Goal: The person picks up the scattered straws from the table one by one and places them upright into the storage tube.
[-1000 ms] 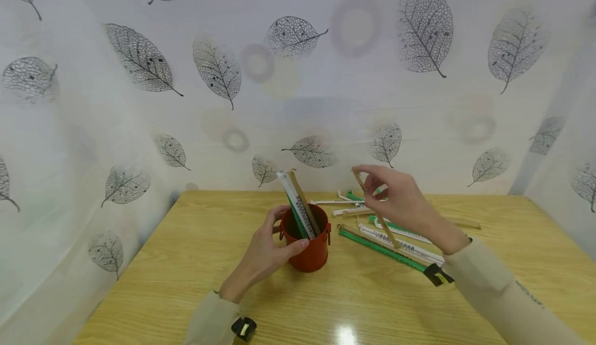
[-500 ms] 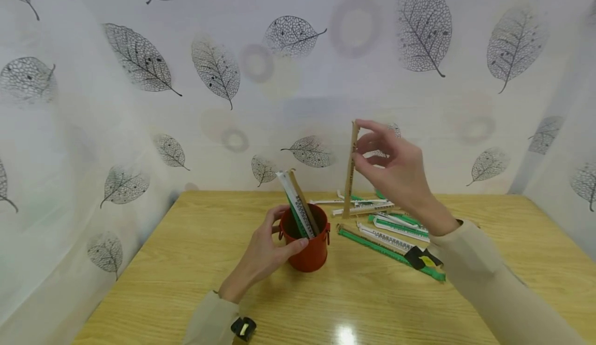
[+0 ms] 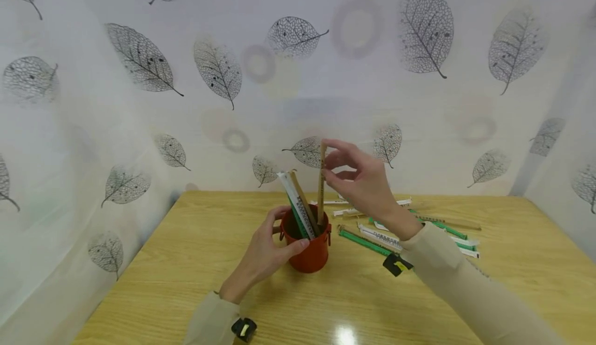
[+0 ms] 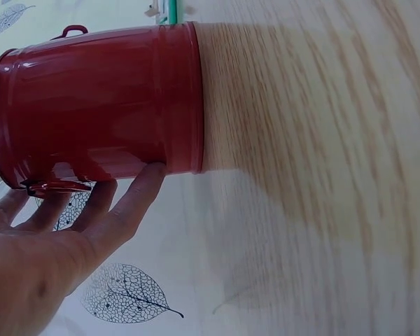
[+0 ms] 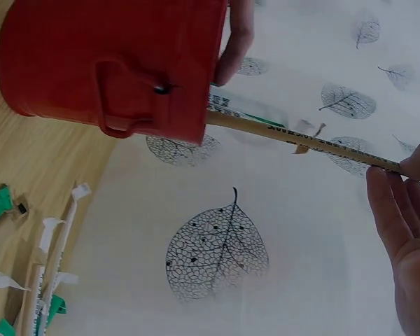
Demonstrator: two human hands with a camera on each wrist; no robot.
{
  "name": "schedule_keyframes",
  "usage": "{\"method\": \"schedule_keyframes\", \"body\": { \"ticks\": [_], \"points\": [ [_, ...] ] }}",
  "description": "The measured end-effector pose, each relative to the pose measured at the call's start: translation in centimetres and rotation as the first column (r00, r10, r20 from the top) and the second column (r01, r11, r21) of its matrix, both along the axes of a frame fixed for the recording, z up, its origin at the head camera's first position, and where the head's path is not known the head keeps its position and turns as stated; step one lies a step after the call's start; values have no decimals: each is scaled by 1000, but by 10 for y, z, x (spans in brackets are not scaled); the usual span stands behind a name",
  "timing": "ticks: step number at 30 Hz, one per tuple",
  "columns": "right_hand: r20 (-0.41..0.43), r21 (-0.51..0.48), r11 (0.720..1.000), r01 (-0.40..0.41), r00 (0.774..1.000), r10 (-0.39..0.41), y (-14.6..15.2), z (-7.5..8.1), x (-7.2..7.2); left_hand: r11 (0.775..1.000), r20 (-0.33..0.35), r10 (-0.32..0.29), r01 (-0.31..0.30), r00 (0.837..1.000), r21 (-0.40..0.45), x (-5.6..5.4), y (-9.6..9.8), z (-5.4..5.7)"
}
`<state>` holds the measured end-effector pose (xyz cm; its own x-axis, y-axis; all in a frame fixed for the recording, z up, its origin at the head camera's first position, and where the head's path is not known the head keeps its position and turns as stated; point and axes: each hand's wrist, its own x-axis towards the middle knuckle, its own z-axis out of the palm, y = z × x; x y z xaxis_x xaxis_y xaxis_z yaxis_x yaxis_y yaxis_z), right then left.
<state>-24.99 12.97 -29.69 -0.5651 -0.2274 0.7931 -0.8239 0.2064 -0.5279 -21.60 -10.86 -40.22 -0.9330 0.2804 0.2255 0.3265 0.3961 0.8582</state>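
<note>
A small red metal bucket point(image 3: 309, 258) with side handles stands on the table. My left hand point(image 3: 262, 252) grips it from the left, thumb at the near rim and fingers along its side, as the left wrist view point(image 4: 91, 231) also has it. Inside lean a white wrapped straw point(image 3: 294, 201), a brown one point(image 3: 302, 198) and a green one point(image 3: 299, 218). My right hand point(image 3: 360, 179) pinches the upper end of another brown paper-wrapped straw point(image 3: 321, 192), nearly upright. Its lower end is inside the bucket's mouth; the bottom is hidden by the bucket point(image 5: 119, 63).
Several wrapped straws in green point(image 3: 363, 242), white point(image 3: 379, 236) and brown point(image 3: 458, 224) lie loosely to the right of the bucket, partly under my right forearm. The wooden table point(image 3: 195, 262) ends at a leaf-patterned curtain point(image 3: 298, 86) behind.
My right hand has lifted the brown straw from the pile, turned it upright and carried it left into the bucket's mouth. The left hand and bucket have stayed still.
</note>
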Motion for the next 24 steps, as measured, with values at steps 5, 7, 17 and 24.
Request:
{"method": "schedule_keyframes", "body": {
  "ticks": [5, 7, 17, 24],
  "points": [
    [16, 43, 999, -14, 1000, 14, -5, -16, -3, 1000, 7, 15, -15, 1000, -11, 0, 0, 1],
    [31, 57, 998, -17, 999, 15, -6, -23, -4, 1000, 13, 16, -16, 1000, -15, 0, 0, 0],
    [67, 128, 992, -11, 998, 2, -7, -50, -8, 1000, 12, 5, -5, 1000, -11, 0, 0, 1],
    [98, 174, 985, 6, 995, -23, -6, -60, -7, 1000, 7, 6, -6, 1000, -6, 0, 0, 1]
  ]
}}
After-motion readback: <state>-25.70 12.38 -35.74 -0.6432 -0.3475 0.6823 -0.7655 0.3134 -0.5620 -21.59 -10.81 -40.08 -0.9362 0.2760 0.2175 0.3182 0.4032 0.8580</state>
